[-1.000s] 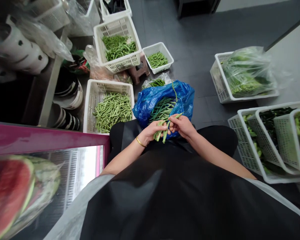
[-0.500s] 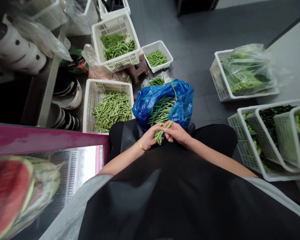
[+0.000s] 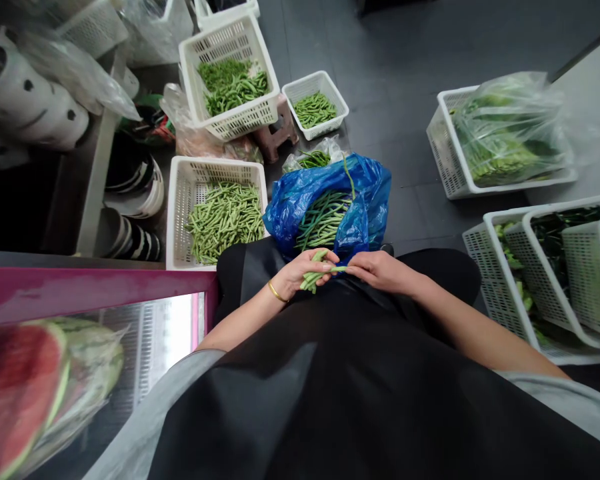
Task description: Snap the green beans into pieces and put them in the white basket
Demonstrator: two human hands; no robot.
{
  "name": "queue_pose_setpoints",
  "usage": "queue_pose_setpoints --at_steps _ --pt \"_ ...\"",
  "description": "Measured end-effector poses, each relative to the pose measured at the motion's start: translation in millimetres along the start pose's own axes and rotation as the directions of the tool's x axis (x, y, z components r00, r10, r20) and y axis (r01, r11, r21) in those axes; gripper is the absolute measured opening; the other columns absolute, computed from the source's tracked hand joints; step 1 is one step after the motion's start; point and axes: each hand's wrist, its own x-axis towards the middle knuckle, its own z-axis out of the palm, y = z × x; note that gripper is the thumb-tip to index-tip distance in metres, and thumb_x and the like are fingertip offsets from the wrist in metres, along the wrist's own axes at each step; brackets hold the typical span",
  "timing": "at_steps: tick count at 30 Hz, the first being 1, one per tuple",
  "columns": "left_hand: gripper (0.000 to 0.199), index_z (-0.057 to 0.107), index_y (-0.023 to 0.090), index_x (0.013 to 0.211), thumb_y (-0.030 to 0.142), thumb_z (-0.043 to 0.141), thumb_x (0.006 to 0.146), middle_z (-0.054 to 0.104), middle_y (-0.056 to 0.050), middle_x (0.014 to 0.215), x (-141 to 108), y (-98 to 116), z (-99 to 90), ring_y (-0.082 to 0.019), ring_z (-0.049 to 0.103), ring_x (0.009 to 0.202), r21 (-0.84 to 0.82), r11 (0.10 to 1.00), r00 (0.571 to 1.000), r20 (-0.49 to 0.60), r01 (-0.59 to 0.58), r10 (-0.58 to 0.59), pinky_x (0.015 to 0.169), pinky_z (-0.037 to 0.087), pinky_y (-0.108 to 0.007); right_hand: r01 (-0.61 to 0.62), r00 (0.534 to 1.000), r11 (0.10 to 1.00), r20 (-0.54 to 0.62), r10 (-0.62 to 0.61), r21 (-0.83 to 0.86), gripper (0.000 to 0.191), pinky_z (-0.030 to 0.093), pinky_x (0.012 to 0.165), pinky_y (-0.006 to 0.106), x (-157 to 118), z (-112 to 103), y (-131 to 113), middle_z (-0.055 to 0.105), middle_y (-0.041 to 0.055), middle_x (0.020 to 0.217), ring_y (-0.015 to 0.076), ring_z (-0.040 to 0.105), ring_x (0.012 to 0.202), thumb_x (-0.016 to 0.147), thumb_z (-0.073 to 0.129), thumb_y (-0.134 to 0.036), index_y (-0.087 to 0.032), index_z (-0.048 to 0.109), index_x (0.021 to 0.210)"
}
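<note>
My left hand (image 3: 303, 270), with a gold bangle at its wrist, is closed around a small bunch of short green bean pieces (image 3: 311, 280). My right hand (image 3: 380, 270) pinches the right end of a bean (image 3: 339, 269) that stretches across from the bunch. Both hands are low over my lap, just in front of a blue plastic bag (image 3: 370, 180) that lies open with long green beans (image 3: 325, 217) inside. Left of the bag, a white basket (image 3: 175, 213) holds many cut bean pieces (image 3: 225, 223).
More baskets with green vegetables are a larger one (image 3: 250, 120) at the upper left, a small one (image 3: 325, 130) beyond the bag, and several at right, one with a bagged vegetable load (image 3: 505, 140). Cut watermelon (image 3: 20, 393) shows at lower left beside a pink edge (image 3: 100, 290).
My right hand has moved right, away from my left hand, and a bean now spans between them. The bunch stays in my left hand. The view has shifted slightly.
</note>
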Motion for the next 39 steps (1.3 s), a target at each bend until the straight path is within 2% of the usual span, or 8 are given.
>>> queue_pose_setpoints --at_steps 10,15,17,22,27,30,35,39 --pt "0.037 0.049 0.014 0.083 0.030 0.075 0.061 0.058 0.002 0.065 1.9 37.5 15.0 -0.007 0.053 0.048 0.169 0.940 0.896 -0.290 -0.297 0.335 0.043 0.042 -0.018 -0.099 0.809 0.844 -0.452 0.377 0.527 0.034 0.038 0.048 0.022 58.8 22.6 -5.0 0.049 -0.0031 0.044 0.0081 0.045 0.042 0.081 0.051 -0.041 -0.018 0.051 0.056" --pt "0.026 0.055 0.014 0.084 0.030 0.068 0.067 0.056 0.001 0.062 -30.3 82.0 -7.8 -0.008 0.052 0.049 0.568 0.804 0.977 -0.001 -0.173 0.211 0.046 0.041 -0.019 -0.078 0.966 0.436 -0.040 0.256 0.897 0.042 0.026 0.034 0.021 50.9 -4.3 -32.8 0.032 -0.0079 0.035 0.0067 0.035 0.028 0.077 0.053 -0.050 -0.019 0.044 0.049" --pt "0.019 0.059 0.014 0.084 0.024 0.065 0.068 0.059 -0.001 0.070 -42.8 102.4 -30.5 -0.010 0.055 0.060 0.791 0.597 0.957 -0.056 -0.132 0.286 0.057 0.046 -0.022 -0.233 0.972 0.476 0.216 0.091 0.848 0.042 0.027 0.034 0.020 41.1 -21.7 -27.5 0.040 -0.0057 0.037 0.0074 0.040 0.030 0.073 0.057 -0.050 -0.018 0.048 0.049" --pt "0.039 0.059 0.009 0.106 0.012 0.065 0.067 0.062 -0.009 0.094 -56.2 139.7 -106.2 -0.020 0.056 0.088 0.859 0.203 0.580 -0.474 0.471 0.662 0.087 0.044 -0.040 -0.525 0.729 0.824 0.613 0.305 0.213 0.018 0.033 0.040 0.019 39.0 -43.9 20.3 0.055 -0.0039 0.044 0.0077 0.048 0.037 0.062 0.070 -0.032 -0.015 0.063 0.064" --pt "0.062 0.050 0.004 0.123 0.023 0.071 0.068 0.060 -0.017 0.111 -51.2 141.8 -114.5 -0.022 0.056 0.099 0.876 0.254 0.345 -0.407 0.411 0.846 0.092 0.043 -0.041 -0.563 0.825 0.778 0.257 0.504 0.280 0.025 0.037 0.042 0.018 102.1 -6.7 41.7 0.057 -0.0021 0.046 0.0070 0.049 0.037 0.081 0.054 -0.031 -0.014 0.061 0.064" --pt "0.026 0.063 0.012 0.098 0.028 0.056 0.079 0.066 -0.006 0.083 -40.4 120.1 -74.6 -0.014 0.060 0.071 0.930 0.364 0.495 -0.335 0.040 0.802 0.071 0.049 -0.029 -0.722 0.667 0.522 0.256 0.700 0.455 0.024 0.028 0.033 0.019 151.2 31.1 43.7 0.051 -0.0022 0.038 0.0068 0.041 0.029 0.082 0.054 -0.027 -0.013 0.060 0.063" --pt "0.026 0.064 0.012 0.073 0.037 0.058 0.077 0.065 -0.004 0.067 -6.4 49.1 -27.8 -0.010 0.058 0.057 0.768 0.635 0.892 -0.230 -0.080 0.390 0.055 0.045 -0.020 -0.646 0.707 0.527 0.171 0.687 0.553 0.021 0.028 0.032 0.016 149.9 47.9 44.0 0.045 -0.0063 0.036 0.0040 0.037 0.029 0.079 0.050 -0.017 -0.014 0.055 0.059" --pt "0.034 0.062 0.009 0.078 0.041 0.050 0.084 0.063 -0.007 0.063 21.3 5.6 -30.6 -0.011 0.059 0.052 0.368 0.922 0.904 -0.424 0.124 0.048 0.045 0.043 -0.018 -0.590 0.752 0.589 0.110 0.650 0.551 0.020 0.031 0.031 0.016 88.9 26.1 46.8 0.048 -0.0056 0.038 0.0048 0.041 0.030 0.076 0.051 -0.019 -0.015 0.056 0.057"
